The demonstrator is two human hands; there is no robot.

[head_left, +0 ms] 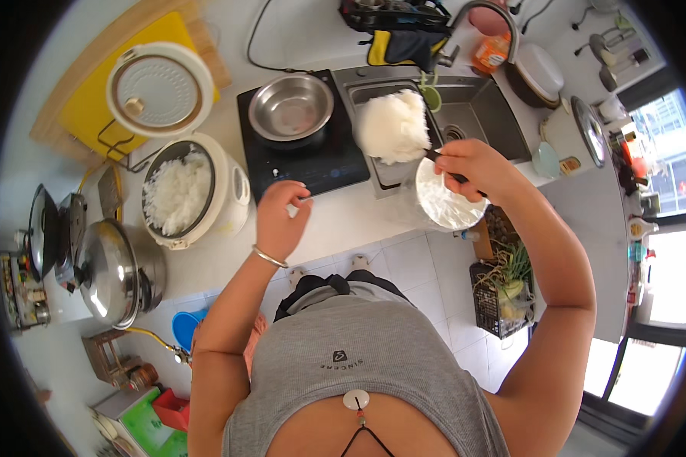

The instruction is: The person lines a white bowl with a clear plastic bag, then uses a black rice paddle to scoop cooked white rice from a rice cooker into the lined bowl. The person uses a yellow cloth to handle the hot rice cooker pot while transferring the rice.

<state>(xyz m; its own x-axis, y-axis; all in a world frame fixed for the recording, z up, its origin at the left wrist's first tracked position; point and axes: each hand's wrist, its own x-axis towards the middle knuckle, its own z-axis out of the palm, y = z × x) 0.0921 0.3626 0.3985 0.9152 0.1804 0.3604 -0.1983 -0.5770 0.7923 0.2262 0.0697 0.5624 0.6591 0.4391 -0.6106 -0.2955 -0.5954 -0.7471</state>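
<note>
By the closed right hand (pixel 466 169), at two o'clock, a slim black handle (pixel 432 154) is gripped. A fluffy, ragged-edged white rice clump (pixel 395 128) is carried on its far end at one o'clock, seen against the metal sink (pixel 476 103). The left hand (pixel 280 219), near nine, is held empty, loosely curled. Grainy rice (pixel 179 194) is heaped in the smooth, rounded, pale cooker (pixel 232 183) between nine and ten; a shallow steel bowl (pixel 262 108) is set at eleven on the glossy black cooktop (pixel 320 169).

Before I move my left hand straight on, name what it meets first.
Your left hand would probably meet the black cooktop first, or pass over it; the hand's height is hard to judge.
</note>
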